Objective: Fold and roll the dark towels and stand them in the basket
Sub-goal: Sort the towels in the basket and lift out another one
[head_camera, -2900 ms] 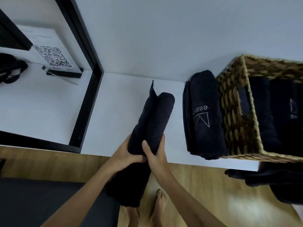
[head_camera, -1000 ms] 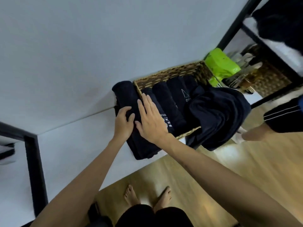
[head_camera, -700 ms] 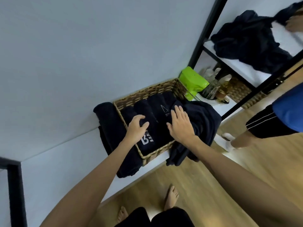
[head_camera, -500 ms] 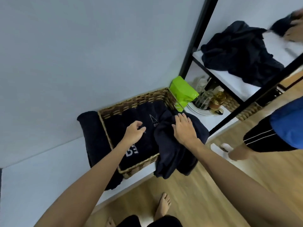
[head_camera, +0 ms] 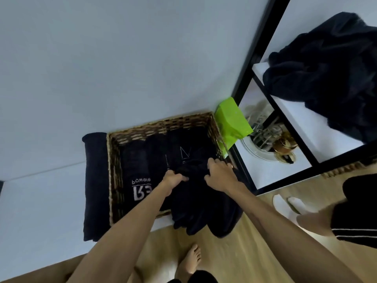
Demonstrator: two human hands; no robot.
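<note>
A woven basket (head_camera: 161, 127) stands on the white shelf (head_camera: 40, 201) against the wall, with several rolled dark towels (head_camera: 140, 180) inside it. A loose dark towel (head_camera: 202, 211) hangs over the basket's front right corner and down past the shelf edge. My left hand (head_camera: 174, 178) is clenched on the top of that towel. My right hand (head_camera: 219, 174) grips it beside the left hand, at the basket's right rim. A folded dark towel (head_camera: 94, 186) lies on the shelf just left of the basket.
A green box (head_camera: 231, 121) leans right of the basket by a black frame post (head_camera: 259, 52). Beyond it are glass jars on a plate (head_camera: 269, 139) and a pile of dark towels (head_camera: 326, 68) on a higher shelf. Another person's legs (head_camera: 346, 217) stand at right.
My view has swung right to the basket. My hands left the towels in and beside the basket and now both grip the loose towel draped over its front right corner.
</note>
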